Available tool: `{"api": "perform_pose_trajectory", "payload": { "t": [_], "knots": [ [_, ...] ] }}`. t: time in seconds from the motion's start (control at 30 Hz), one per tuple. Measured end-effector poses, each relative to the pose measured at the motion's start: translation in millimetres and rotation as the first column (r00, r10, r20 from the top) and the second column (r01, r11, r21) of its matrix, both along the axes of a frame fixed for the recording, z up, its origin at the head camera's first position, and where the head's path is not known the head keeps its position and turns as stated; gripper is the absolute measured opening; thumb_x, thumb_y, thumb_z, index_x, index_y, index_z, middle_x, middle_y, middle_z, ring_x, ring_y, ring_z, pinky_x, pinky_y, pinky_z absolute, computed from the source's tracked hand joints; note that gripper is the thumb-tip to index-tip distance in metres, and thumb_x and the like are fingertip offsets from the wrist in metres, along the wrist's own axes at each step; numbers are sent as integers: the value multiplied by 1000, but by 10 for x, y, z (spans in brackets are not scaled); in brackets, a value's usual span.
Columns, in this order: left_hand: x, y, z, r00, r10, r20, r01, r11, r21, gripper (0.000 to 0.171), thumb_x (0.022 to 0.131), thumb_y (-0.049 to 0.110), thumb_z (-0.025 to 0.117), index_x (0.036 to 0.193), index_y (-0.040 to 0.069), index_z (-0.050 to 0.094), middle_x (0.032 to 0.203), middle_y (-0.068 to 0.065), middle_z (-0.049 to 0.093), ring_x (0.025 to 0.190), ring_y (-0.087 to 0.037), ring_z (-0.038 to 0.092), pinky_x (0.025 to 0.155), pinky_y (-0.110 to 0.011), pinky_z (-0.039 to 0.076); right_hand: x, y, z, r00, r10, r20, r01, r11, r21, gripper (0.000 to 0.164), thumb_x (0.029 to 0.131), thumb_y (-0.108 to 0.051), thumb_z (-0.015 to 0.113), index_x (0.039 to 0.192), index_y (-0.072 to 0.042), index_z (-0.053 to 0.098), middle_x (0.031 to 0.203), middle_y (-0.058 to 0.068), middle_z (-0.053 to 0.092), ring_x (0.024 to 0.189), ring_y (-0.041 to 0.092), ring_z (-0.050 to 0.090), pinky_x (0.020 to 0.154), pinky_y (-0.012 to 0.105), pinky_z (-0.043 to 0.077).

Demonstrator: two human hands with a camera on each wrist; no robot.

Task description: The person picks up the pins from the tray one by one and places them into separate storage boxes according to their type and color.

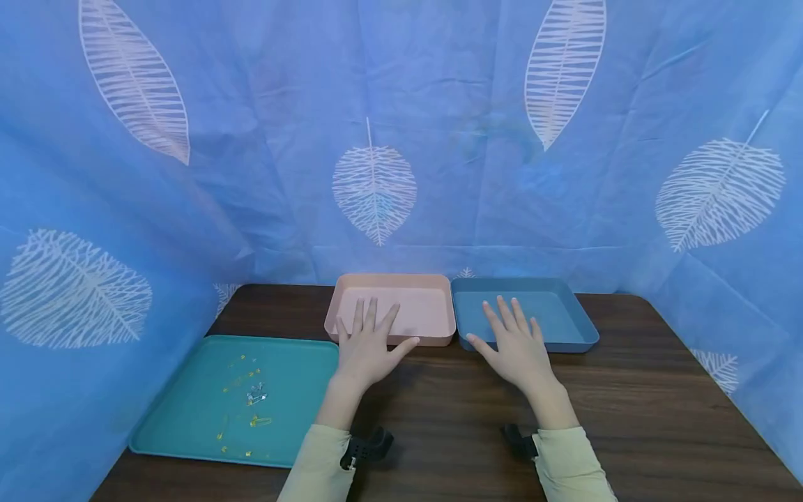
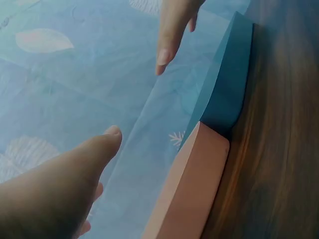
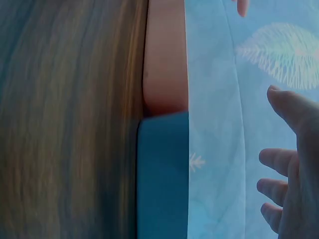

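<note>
My left hand, fingers spread and straight, hovers at the front of the pink tray and overlaps it in the head view. The right hand is spread likewise in front of the blue tray. Neither hand holds anything. In the left wrist view the left thumb stands apart from the pink tray's wall. The right wrist view has the right fingers away from the blue tray's wall. On a teal tray at the left lie gold safety pins and a small cluster of silver ones.
Pink and blue trays stand side by side at the back of the dark wooden table. A blue cloth with white leaf prints hangs behind and along both sides. Dark straps with camera mounts sit at both wrists.
</note>
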State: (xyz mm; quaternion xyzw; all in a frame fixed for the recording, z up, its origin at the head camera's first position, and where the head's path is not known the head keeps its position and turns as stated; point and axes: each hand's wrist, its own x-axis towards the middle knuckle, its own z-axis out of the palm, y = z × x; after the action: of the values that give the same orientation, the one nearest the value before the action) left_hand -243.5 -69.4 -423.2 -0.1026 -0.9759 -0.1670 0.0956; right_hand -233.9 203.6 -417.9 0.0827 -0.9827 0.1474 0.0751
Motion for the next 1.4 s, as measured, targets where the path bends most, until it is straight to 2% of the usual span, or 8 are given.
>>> {"api": "perform_pose_trajectory", "payload": {
  "t": [0.17,0.37,0.63,0.87,0.97,1.03,1.2,1.4],
  "knots": [
    [33,-123,69,1000,-18,-6,18,999,-38,79,86,77,42,153,39,25,165,-5,12,154,-31,3,115,-69,1,10,-150,16,998,31,-48,-30,999,16,80,94,-59,51,155,-15,26,163,17,14,151,40,8,115,67,7],
    [92,-376,108,1000,-9,1,9,997,-73,80,86,75,45,154,37,25,165,-6,10,154,-29,0,116,-67,-3,53,-337,22,994,81,-76,-77,996,49,79,92,-61,51,154,-17,29,163,14,18,152,37,10,116,66,11],
    [153,-803,91,999,2,-43,-6,997,-81,80,86,72,50,154,35,27,165,-9,13,153,-35,2,113,-71,-3,178,-618,23,984,150,-93,-141,985,96,80,92,-63,51,155,-22,27,164,8,16,153,32,10,118,62,12],
    [188,-1277,10,999,-2,-50,-4,993,-114,80,87,72,48,154,32,29,164,-12,16,152,-37,5,113,-71,-3,316,-921,-6,964,249,-96,-233,960,153,78,92,-66,46,154,-22,30,164,5,20,153,28,14,117,61,18],
    [217,-1471,-17,998,-6,-55,-1,994,-113,79,88,70,50,153,31,30,163,-14,17,152,-38,6,112,-72,-1,396,-1062,-37,948,307,-84,-290,943,165,76,92,-66,45,154,-24,30,164,3,21,152,27,16,117,60,20],
    [238,-1599,-44,999,-1,-48,-5,994,-111,78,89,68,51,154,31,29,163,-15,17,152,-38,6,112,-72,0,458,-1163,-56,934,354,-44,-343,927,153,76,93,-66,45,155,-26,28,165,1,17,153,25,13,118,59,18],
    [263,-1914,-103,999,27,-21,-29,994,-103,78,90,64,53,155,31,25,162,-18,17,151,-40,6,109,-75,1,581,-1395,-105,879,474,47,-476,872,116,72,95,-63,44,155,-29,24,165,-2,12,154,24,9,119,57,17],
    [259,-2244,-171,999,43,-1,-43,994,-97,76,92,57,55,156,27,24,160,-23,21,148,-45,12,107,-76,6,635,-1582,-182,841,538,58,-541,829,143,68,97,-58,45,154,-25,30,164,0,19,153,24,14,117,57,24]
  ]
}}
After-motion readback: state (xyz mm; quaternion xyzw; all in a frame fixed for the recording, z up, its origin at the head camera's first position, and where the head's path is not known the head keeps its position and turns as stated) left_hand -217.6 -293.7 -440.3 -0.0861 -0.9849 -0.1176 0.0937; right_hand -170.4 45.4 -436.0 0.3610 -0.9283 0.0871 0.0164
